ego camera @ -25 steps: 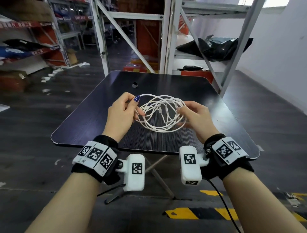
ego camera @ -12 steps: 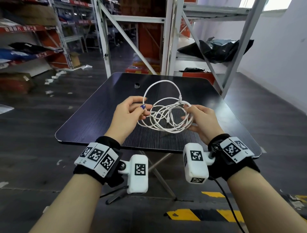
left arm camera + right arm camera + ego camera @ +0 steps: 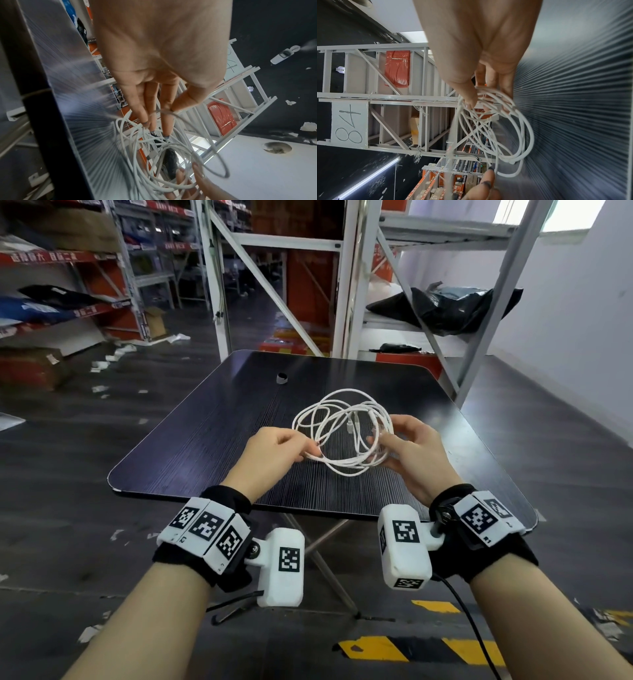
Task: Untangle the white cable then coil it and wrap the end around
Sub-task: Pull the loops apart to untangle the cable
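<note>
White cable [image 3: 342,436] pinched between both hands; small ring [image 3: 282,378] behind on table [image 3: 191,446].

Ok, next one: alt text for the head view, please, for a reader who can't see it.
Two hands hold a loose bundle of white cable above a dark table: the left hand pinches strands at one side, the right hand grips the other. A small dark ring sits farther back; warehouse shelving stands behind.

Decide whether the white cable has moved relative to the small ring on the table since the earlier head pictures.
Yes. The white cable, held by the left hand and right hand, has shifted rightward from the small ring on the table.
</note>
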